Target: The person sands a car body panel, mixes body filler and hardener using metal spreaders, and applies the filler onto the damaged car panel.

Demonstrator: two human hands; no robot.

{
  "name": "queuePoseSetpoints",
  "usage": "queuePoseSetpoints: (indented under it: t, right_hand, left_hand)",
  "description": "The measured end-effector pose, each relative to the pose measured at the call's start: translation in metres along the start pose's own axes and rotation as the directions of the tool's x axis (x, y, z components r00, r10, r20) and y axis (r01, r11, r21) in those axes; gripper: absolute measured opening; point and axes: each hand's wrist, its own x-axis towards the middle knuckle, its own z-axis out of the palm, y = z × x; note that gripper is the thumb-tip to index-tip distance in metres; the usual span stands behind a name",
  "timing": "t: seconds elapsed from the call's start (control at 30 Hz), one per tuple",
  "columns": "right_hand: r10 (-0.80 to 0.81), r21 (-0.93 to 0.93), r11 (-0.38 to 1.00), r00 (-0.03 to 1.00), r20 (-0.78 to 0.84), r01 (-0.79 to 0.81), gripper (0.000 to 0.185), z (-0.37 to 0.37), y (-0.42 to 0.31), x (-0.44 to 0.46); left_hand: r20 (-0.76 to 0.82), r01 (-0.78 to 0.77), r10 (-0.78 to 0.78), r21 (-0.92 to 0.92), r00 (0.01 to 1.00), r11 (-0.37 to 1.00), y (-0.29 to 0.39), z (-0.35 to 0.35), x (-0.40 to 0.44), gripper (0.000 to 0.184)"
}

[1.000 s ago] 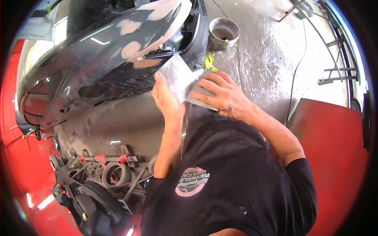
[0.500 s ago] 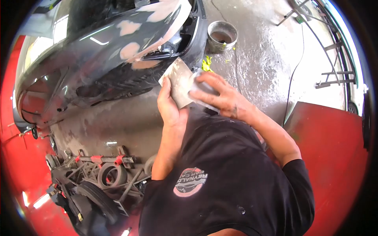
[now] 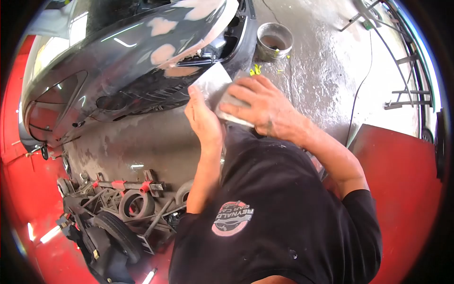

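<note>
My left hand (image 3: 203,118) holds a flat, pale metal-looking plate (image 3: 213,81) from below, with the thumb along its left edge. Fingers bent over a second flat grey plate (image 3: 242,93), my right hand (image 3: 265,106) is just right of the left one. The two plates meet or overlap between my hands; exact contact is hard to make out. Beyond them lies a dark car body panel (image 3: 137,57) with pinkish filler patches (image 3: 162,54).
A round metal bucket (image 3: 275,40) stands on the wet floor beyond my right hand, yellow scraps (image 3: 256,70) near it. Tyres (image 3: 136,205) and metal frames lie lower left. A red panel (image 3: 397,189) is at right, a dark metal stand (image 3: 406,92) above it.
The left plate tilted to show a duller face half a second ago and now looks bright again. My right hand with its plate has shifted slightly left, closer over the left plate.
</note>
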Motion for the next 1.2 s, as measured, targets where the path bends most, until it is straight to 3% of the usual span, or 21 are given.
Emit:
queuePoseSetpoints:
  t: [0.13,0.23,0.3,0.33,0.43,0.47,0.5,0.6,0.63,0.73,0.83,0.87,0.97,1.0,1.1,1.2]
  right_hand:
    - [0.017,0.064,0.998,1.0,0.015,-0.018,0.07,0.022,-0.002,-0.018]
    - [0.012,0.034,0.999,1.0,0.015,-0.013,0.059,0.021,-0.001,-0.026]
    - [0.061,0.043,0.997,0.996,0.063,-0.064,0.063,0.026,0.011,-0.036]
    - [0.085,0.044,0.995,0.993,0.083,-0.089,0.064,0.031,0.014,-0.038]
    - [0.308,0.514,0.83,0.947,-0.095,-0.218,0.063,0.033,0.009,-0.029]
    - [0.301,0.565,0.812,0.934,-0.19,-0.147,0.058,0.028,0.004,-0.022]
    - [0.249,0.541,0.835,0.944,-0.216,-0.096,0.058,0.021,-0.008,-0.012]
    - [0.047,0.403,0.912,0.955,-0.292,0.079,0.062,0.027,-0.03,0.01]
    - [0.096,0.365,0.931,0.965,-0.244,-0.001,0.064,0.035,-0.036,0.011]
    - [0.259,0.249,0.942,0.958,-0.124,-0.223,0.072,0.061,-0.044,0.006]
    - [0.259,0.039,0.964,0.964,0.064,-0.262,0.073,0.073,-0.041,0.002]
    - [0.292,0.108,0.95,0.956,0.032,-0.294,0.063,0.09,-0.045,-0.007]
    - [0.38,0.008,0.925,0.919,-0.104,-0.381,0.059,0.076,-0.069,0.012]
    - [0.319,-0.045,0.942,0.93,-0.182,-0.332,0.051,0.063,-0.078,0.024]
    - [0.154,-0.286,0.941,0.982,-0.111,-0.18,0.048,0.049,-0.107,0.05]
    - [0.131,-0.327,0.934,0.989,-0.062,-0.144,0.043,0.058,-0.123,0.065]
  left_hand:
    - [-0.134,0.027,-0.035,-0.06,0.99,0.998,-0.001,-0.007,0.006,0.056]
    - [-0.27,0.037,-0.057,-0.079,0.961,0.996,0.001,-0.006,0.01,0.056]
    - [-0.345,0.012,-0.037,-0.074,0.938,0.997,0.014,-0.009,0.016,0.056]
    - [-0.27,-0.026,0.001,-0.091,0.963,0.996,0.023,-0.015,0.019,0.056]
    - [-0.158,-0.088,0.078,-0.058,0.984,0.994,0.034,-0.034,0.029,0.056]
    - [-0.211,0.028,-0.044,-0.075,0.977,0.997,0.031,-0.034,0.03,0.056]
    - [-0.037,0.004,-0.007,-0.072,0.999,0.997,0.018,-0.05,0.031,0.052]
    - [0.141,0.404,-0.379,-0.346,0.915,0.847,-0.004,-0.065,0.026,0.044]
    - [0.239,0.544,-0.489,-0.399,0.839,0.739,-0.002,-0.069,0.025,0.043]
    - [0.193,0.477,-0.436,-0.379,0.879,0.793,0.01,-0.08,0.03,0.04]
    - [0.196,0.396,-0.347,-0.351,0.917,0.848,0.024,-0.103,0.042,0.038]
    - [0.215,0.363,-0.306,-0.319,0.928,0.876,0.04,-0.106,0.044,0.037]
    - [0.211,0.323,-0.281,-0.205,0.936,0.924,0.063,-0.125,0.055,0.037]
    - [0.192,0.339,-0.308,-0.16,0.932,0.927,0.062,-0.134,0.061,0.038]
    - [0.242,0.368,-0.34,-0.078,0.909,0.927,0.062,-0.151,0.068,0.038]
    - [0.291,0.391,-0.364,-0.038,0.885,0.92,0.061,-0.163,0.07,0.037]
